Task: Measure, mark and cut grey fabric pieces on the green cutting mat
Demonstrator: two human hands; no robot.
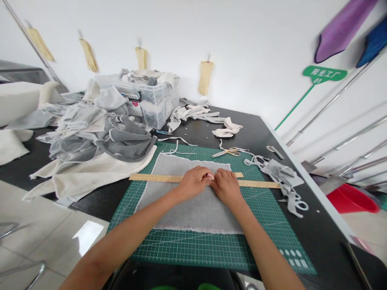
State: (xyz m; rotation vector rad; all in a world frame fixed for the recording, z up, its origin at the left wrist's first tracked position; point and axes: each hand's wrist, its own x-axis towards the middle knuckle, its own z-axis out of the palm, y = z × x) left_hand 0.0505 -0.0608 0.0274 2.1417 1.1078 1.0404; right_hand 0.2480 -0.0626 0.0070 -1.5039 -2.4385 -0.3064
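A rectangle of grey cloth (178, 207) lies flat on the green cutting mat (196, 247). Across it runs a long wooden ruler (155, 177), and the end of another wooden strip (238, 175) shows just past my right hand. My left hand (192, 183) is closed, with a small pale pink piece (211, 177) at its fingertips; its exact kind is unclear. Close beside it, my right hand (226, 186) rests over the ruler with its fingers bent together. Whatever those fingers may hold is hidden. The two hands nearly meet at the cloth's middle.
Gold-handled scissors (226, 152) lie at the mat's back edge; white-handled scissors (300, 203) sit at right among grey scraps (282, 173). A heap of grey cloths (90, 129) and a clear plastic bin (157, 104) stand at left. Pale strips (196, 113) lie behind.
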